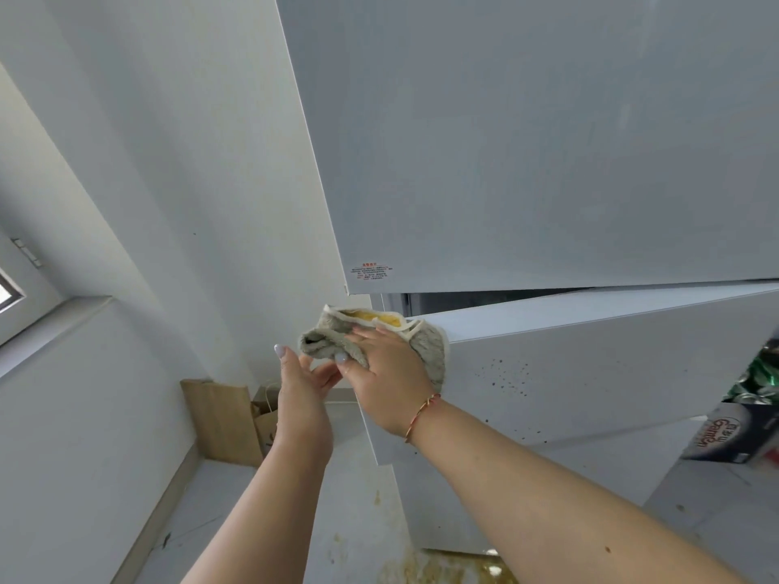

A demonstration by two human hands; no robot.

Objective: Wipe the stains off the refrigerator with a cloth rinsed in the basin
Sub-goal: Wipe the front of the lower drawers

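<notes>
The white refrigerator (pixel 548 162) fills the right half of the view, and its lower door (pixel 590 364) stands slightly ajar. Dark stain specks (pixel 510 375) dot the lower door's front. A grey cloth (pixel 434 356) with a yellow patch lies over the lower door's top left corner. My right hand (pixel 388 373) grips the cloth there, thumb curled round a fold. My left hand (pixel 301 385) is raised just left of it, fingers relaxed and holding nothing, fingertips near the cloth's hanging end.
A white wall (pixel 189 162) runs along the left with a window sill (pixel 55 326). A wooden board (pixel 221 419) and a paper bag (pixel 265 423) lean in the corner. A printed box (pixel 733 436) sits at the right. The floor (pixel 442 566) below is stained brown.
</notes>
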